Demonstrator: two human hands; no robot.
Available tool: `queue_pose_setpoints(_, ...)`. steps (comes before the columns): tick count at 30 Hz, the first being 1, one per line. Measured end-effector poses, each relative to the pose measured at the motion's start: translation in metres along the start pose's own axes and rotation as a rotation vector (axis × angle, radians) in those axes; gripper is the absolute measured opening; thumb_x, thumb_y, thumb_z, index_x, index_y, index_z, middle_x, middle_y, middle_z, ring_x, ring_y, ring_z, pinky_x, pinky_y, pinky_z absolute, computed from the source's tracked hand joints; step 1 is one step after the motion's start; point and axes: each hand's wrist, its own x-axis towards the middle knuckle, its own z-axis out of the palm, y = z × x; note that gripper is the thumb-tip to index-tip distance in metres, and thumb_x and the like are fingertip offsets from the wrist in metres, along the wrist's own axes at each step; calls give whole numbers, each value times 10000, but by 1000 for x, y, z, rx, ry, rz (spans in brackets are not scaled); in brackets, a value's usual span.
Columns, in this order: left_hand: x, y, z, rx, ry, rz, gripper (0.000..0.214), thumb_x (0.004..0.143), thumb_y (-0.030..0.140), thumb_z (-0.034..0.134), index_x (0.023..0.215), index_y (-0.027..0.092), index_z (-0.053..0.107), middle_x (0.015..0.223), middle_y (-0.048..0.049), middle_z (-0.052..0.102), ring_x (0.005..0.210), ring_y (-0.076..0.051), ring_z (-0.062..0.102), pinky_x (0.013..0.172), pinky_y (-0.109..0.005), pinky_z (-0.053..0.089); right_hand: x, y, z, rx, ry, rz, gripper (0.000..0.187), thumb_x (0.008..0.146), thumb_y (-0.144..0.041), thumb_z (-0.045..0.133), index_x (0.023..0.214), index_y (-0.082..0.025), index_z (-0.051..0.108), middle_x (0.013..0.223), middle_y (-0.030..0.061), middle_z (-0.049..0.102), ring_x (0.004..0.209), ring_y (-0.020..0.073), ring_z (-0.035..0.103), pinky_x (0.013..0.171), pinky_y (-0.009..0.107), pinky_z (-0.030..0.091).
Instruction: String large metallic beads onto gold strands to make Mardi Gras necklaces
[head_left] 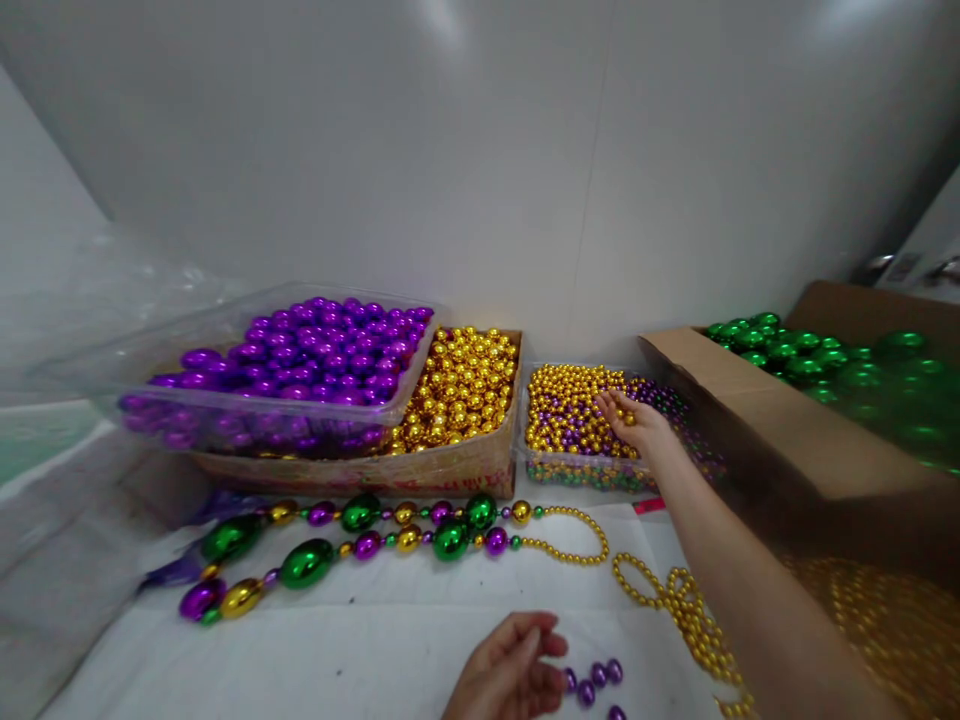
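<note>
Small gold beads point(570, 405) in the tray meet the right hand point(637, 420), fingers closing on some; left hand point(510, 670) rests half-curled beside loose purple beads point(596, 675), the strung necklace point(360, 540) apparently unfinished.

Right hand point(636, 418) reaching forward, fingers curled, left hand point(510, 668) low, loosely cupped

a plain white wall point(480, 150) rises behind the white work surface point(300, 660), with soft glare showing high on it.
</note>
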Motion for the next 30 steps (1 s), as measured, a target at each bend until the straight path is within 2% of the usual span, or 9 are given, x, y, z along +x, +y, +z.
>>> queue_pose_setpoints(2, 13, 13, 17, -164, -29, -9, 383, 720, 394, 717, 999, 145, 636, 1008, -113, 660, 818, -197, 647, 771, -304, 481, -26, 11, 2, 107, -43, 37, 272, 937, -285, 521, 1165, -142, 554, 1096, 85, 614, 895, 184, 635, 721, 349, 559)
queue_pose_setpoints(5, 28, 27, 43, -377, -7, -19, 342, 865, 364, 540, 1098, 116, 575, 1131, -152, 618, 945, -218, 633, 899, -351, 460, -73, 41, 2, 231, -86, 114, 270, 976, -208, 368, 1133, -113, 567, 1049, 123, 652, 976, 205, 641, 722, 321, 583)
queue_pose_setpoints(8, 35, 27, 59, -501, 29, -25, 352, 895, 405, 469, 1091, 125, 551, 1089, -140, 619, 934, -222, 630, 883, -363, 466, -123, 80, -3, 311, -100, 225, 286, 967, -221, 366, 1121, -103, 577, 1077, 155, 661, 1074, 240, 614, 762, 342, 590)
queue_pose_setpoints(10, 35, 17, 60, -549, 47, -27, 347, 903, 425, 442, 1055, 135, 557, 1041, -119, 625, 895, -206, 629, 858, -350, 471, -153, 105, -8, 349, -100, 295, 287, 965, -242, 381, 1105, -96, 585, 1120, 168, 653, 1123, 260, 589, 818, 379, 576)
queue_pose_setpoints(12, 28, 4, 54, -573, 74, -16, 340, 904, 433, 437, 1017, 139, 565, 1011, -104, 628, 867, -189, 625, 846, -333, 469, -179, 126, -12, 376, -96, 356, 283, 963, -255, 393, 1076, -96, 599, 1143, 177, 649, 1150, 272, 571, 863, 408, 557)
queue_pose_setpoints(15, 12, -11, 35, -556, 152, 21, 320, 885, 430, 482, 983, 142, 580, 982, -92, 633, 879, -181, 617, 858, -320, 457, -206, 150, -20, 400, -97, 432, 263, 950, -267, 437, 1041, -100, 619, 1158, 189, 644, 1163, 275, 562, 887, 410, 543)
queue_pose_setpoints(22, -24, -15, -14, -457, 326, 157, 319, 888, 385, 496, 1018, 123, 622, 1069, -122, 633, 939, -185, 609, 886, -320, 458, -228, 188, -26, 404, -141, 544, 245, 946, -269, 457, 1031, -101, 615, 1190, 184, 632, 1197, 245, 536, 931, 398, 511)
queue_pose_setpoints(27, -33, -22, -24, -332, 336, 220, 282, 856, 361, 548, 965, 122, 650, 1074, -124, 632, 954, -188, 599, 897, -329, 452, -230, 204, -24, 356, -165, 568, 282, 966, -303, 412, 1007, -114, 618, 1170, 155, 644, 1118, 231, 593, 887, 377, 531)
queue_pose_setpoints(30, -36, -27, -22, -41, 376, 341, 259, 791, 344, 637, 950, 141, 663, 1072, -102, 636, 1001, -204, 574, 885, -325, 441, -232, 208, -26, 301, -182, 582, 293, 970, -322, 410, 1012, -117, 615, 1073, 137, 672, 881, 178, 670, 690, 278, 576)
